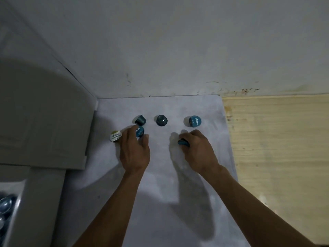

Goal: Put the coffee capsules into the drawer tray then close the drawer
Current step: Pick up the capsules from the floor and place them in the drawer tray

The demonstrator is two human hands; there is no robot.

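Several coffee capsules lie on a pale sheet on the floor. My left hand pinches a blue capsule between thumb and fingers. My right hand curls round another blue capsule. A white-and-yellow capsule lies just left of my left hand. Farther off sit a tipped dark capsule, an upturned dark capsule and a blue capsule with its lid showing. The drawer tray is at the lower left with several capsules in it.
A grey cabinet door stands on the left above the drawer. A stained wall runs along the back. Light wooden boarding borders the sheet on the right.
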